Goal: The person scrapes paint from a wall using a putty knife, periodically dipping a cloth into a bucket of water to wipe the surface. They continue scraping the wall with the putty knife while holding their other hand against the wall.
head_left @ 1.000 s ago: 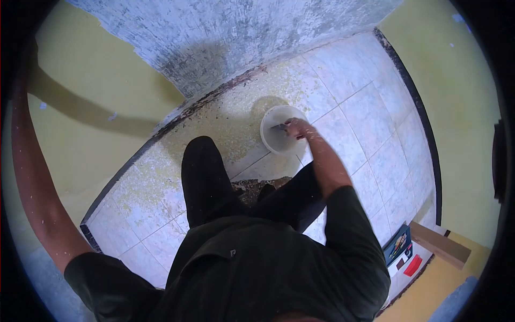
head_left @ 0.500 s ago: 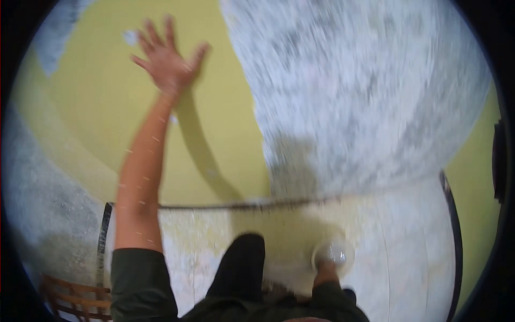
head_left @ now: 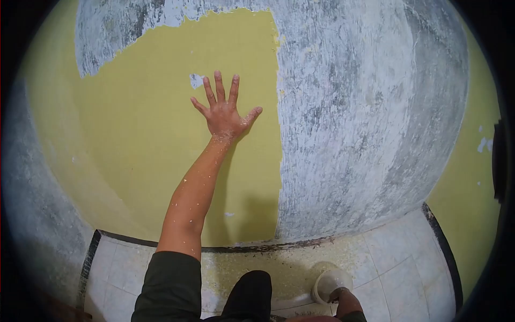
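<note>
My left hand (head_left: pixel 222 118) lies flat with fingers spread against the remaining yellow paint (head_left: pixel 134 129) of a wall. Its fingertips are beside a small bare white patch (head_left: pixel 196 80) in the paint. Pale flecks cling to the wrist and forearm. Low down at the right, my right hand (head_left: pixel 339 294) is at a round white container (head_left: pixel 331 280), which looks like a small bucket, on the floor. The fingers are hidden at or inside it, so their grip does not show.
Grey-white stripped wall (head_left: pixel 343 107) borders the yellow paint on the right and above. A dark skirting strip (head_left: pixel 257 248) runs along the wall's foot. Pale floor tiles (head_left: pixel 397 268) carry yellowish flakes near it. My dark-clothed knee (head_left: pixel 249 292) is at the bottom centre.
The view has shifted and become sharper, with more stripped wall visible above. My left hand appears lower and further right in view, still spread. My right hand remains at the white container.
</note>
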Tool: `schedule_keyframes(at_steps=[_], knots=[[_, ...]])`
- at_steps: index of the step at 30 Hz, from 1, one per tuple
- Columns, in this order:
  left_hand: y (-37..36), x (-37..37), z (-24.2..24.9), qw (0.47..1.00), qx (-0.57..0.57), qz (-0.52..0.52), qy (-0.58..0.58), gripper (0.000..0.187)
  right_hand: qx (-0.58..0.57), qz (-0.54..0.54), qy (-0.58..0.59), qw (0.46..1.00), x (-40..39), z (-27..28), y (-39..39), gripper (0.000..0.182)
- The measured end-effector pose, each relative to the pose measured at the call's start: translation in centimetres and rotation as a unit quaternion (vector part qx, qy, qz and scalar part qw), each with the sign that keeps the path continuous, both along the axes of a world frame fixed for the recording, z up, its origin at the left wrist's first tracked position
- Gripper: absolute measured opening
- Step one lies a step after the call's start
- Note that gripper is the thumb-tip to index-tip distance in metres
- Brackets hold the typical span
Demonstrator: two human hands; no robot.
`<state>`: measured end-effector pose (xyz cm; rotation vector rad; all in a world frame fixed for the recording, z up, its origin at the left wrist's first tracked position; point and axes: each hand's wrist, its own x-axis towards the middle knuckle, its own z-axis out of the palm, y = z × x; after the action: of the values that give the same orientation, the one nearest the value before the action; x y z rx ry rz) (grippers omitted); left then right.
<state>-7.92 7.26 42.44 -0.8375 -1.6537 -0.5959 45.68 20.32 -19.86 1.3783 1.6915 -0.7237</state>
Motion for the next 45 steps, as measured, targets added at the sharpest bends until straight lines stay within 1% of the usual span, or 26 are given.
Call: schedule_keyframes(at_steps=[3, 7, 9, 11, 12, 13, 14, 15, 16, 17, 18, 19, 20, 21, 23, 24, 27, 28, 31, 32, 33, 35, 36, 39, 42, 45], knots=[[-0.2, -0.1, 0.1, 1.000, -0.003, -0.006, 0.003, 0.103, -0.002, -0.018, 0.005, 1.000, 0.1, 2.3, -1.1, 0.041], [-0.3, -0.2, 0.0, 1.000, -0.005, -0.007, -0.002, 0.103, 0.080, -0.058, 0.064, 0.993, 0.3, 9.2, -1.6, 0.043], [-0.2, -0.3, 0.0, 1.000, 0.002, -0.017, 0.010, 0.102, 0.155, -0.101, 0.147, 0.972, 0.6, 12.8, -3.0, 0.051], [-0.2, -0.5, -0.2, 1.000, 0.003, -0.021, 0.013, 0.101, 0.268, -0.019, 0.334, 0.903, 1.0, 14.3, -5.1, 0.039], [-0.1, -0.7, 0.1, 0.999, 0.006, -0.025, 0.020, 0.101, 0.237, -0.179, 0.415, 0.860, -2.0, 18.6, -6.9, 0.040], [-0.1, -0.9, 0.7, 0.999, 0.006, -0.027, 0.017, 0.101, 0.199, -0.333, 0.482, 0.785, -4.4, 22.0, -7.6, 0.041], [-0.2, -1.1, 1.9, 0.998, 0.009, -0.056, 0.032, 0.101, 0.224, -0.303, 0.505, 0.776, -6.5, 22.3, -6.1, 0.037], [-0.5, -1.0, 3.2, 0.995, 0.011, -0.085, 0.045, 0.100, 0.247, -0.274, 0.525, 0.767, -9.5, 25.5, -6.1, 0.033], [-0.5, -1.0, 4.7, 0.995, 0.008, -0.090, 0.039, 0.100, 0.153, -0.304, 0.587, 0.735, -12.2, 29.6, -5.7, 0.030], [-0.7, -0.6, 6.9, 0.997, 0.011, -0.066, 0.038, 0.101, 0.154, -0.256, 0.637, 0.711, -15.6, 33.7, -5.3, 0.028], [-0.7, -0.5, 8.1, 0.998, 0.012, -0.043, 0.036, 0.101, 0.208, -0.188, 0.680, 0.677, -18.9, 37.1, -4.8, 0.033], [-0.4, -0.7, 8.3, 0.998, 0.007, -0.051, 0.029, 0.101, 0.223, -0.119, 0.731, 0.634, -21.7, 41.5, -4.7, 0.049], [-0.2, -1.0, 8.5, 0.999, 0.004, -0.024, 0.037, 0.100, 0.240, -0.120, 0.754, 0.600, -24.3, 46.8, -6.0, 0.067], [0.0, -1.3, 8.5, 0.999, 0.003, 0.004, 0.046, 0.099, 0.299, -0.025, 0.792, 0.532, -26.5, 48.8, -4.6, 0.074], [0.0, -2.1, 7.9, 0.998, -0.002, -0.003, 0.056, 0.098, 0.317, -0.011, 0.827, 0.465, -29.8, 56.1, -6.1, 0.076], [0.0, -2.3, 7.7, 0.998, -0.007, -0.004, 0.068, 0.097, 0.300, -0.035, 0.847, 0.437, -31.1, 58.3, -6.5, 0.069], [-0.3, -2.0, 7.7, 0.999, -0.013, -0.005, 0.048, 0.092, 0.316, -0.022, 0.827, 0.465, -33.0, 62.1, -5.1, 0.058], [-0.3, -2.1, 7.7, 0.999, -0.012, -0.012, 0.042, 0.092, 0.313, -0.056, 0.823, 0.470, -33.2, 62.9, -5.7, 0.050], [-0.4, -1.9, 7.7, 0.996, 0.011, -0.059, 0.073, 0.090, 0.379, -0.041, 0.776, 0.502, -33.5, 62.9, -5.0, 0.051], [-0.8, -1.2, 7.9, 0.999, -0.014, -0.018, 0.046, 0.090, 0.409, -0.038, 0.741, 0.532, -33.3, 63.2, -5.4, 0.049], [-1.0, -0.8, 7.9, 0.999, -0.041, 0.022, 0.019, 0.090, 0.410, -0.043, 0.737, 0.535, -33.2, 63.1, -5.0, 0.049], [-0.8, -1.6, 7.7, 0.999, -0.035, -0.013, 0.027, 0.092, 0.520, 0.031, 0.685, 0.510, -33.2, 62.8, -4.2, 0.047], [-0.7, -1.8, 7.7, 0.998, -0.024, -0.042, 0.037, 0.094, 0.523, 0.013, 0.661, 0.537, -33.0, 63.8, -5.8, 0.046], [-0.6, -1.8, 7.8, 0.998, -0.017, -0.047, 0.040, 0.091, 0.584, 0.030, 0.608, 0.537, -33.3, 65.5, -7.0, 0.046], [-1.3, -1.2, 8.0, 0.997, -0.056, -0.046, 0.007, 0.092, 0.597, 0.051, 0.606, 0.524, -33.9, 68.0, -7.0, 0.045], [-0.4, -1.8, 7.7, 0.999, -0.030, -0.026, 0.033, 0.091, 0.608, 0.057, 0.601, 0.516, -33.3, 66.6, -7.0, 0.044]])
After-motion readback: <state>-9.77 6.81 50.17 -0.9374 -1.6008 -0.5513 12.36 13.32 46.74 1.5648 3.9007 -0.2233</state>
